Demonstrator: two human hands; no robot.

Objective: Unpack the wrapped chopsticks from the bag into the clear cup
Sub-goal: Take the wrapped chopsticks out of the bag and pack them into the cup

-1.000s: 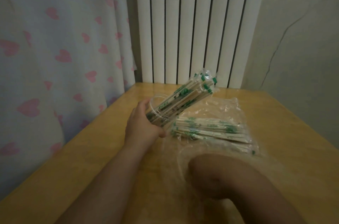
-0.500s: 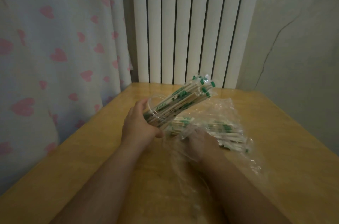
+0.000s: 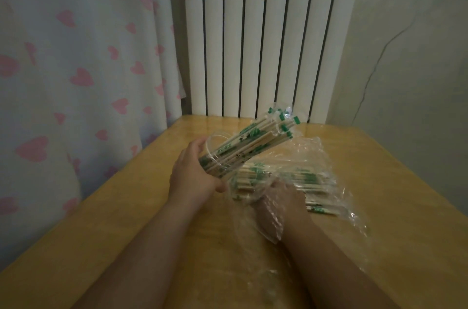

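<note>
My left hand [image 3: 192, 172] grips the clear cup [image 3: 215, 154], held tilted toward the right above the table. Several wrapped chopsticks [image 3: 263, 136] with green print stick out of the cup's mouth. My right hand [image 3: 278, 205] is inside the clear plastic bag [image 3: 329, 182], which lies on the table. Its fingers rest on the pile of wrapped chopsticks [image 3: 298, 179] in the bag. The bag's film blurs the fingers, so I cannot tell whether they have closed on a pair.
The wooden table [image 3: 101, 232] fills the lower view. A white radiator [image 3: 266, 35] stands behind its far edge. A curtain with pink hearts [image 3: 76, 68] hangs on the left, and a cracked wall [image 3: 405, 55] is on the right.
My right hand has pushed forward from the near edge into the bag and onto the chopstick pile. The left hand keeps the tilted cup in about the same place.
</note>
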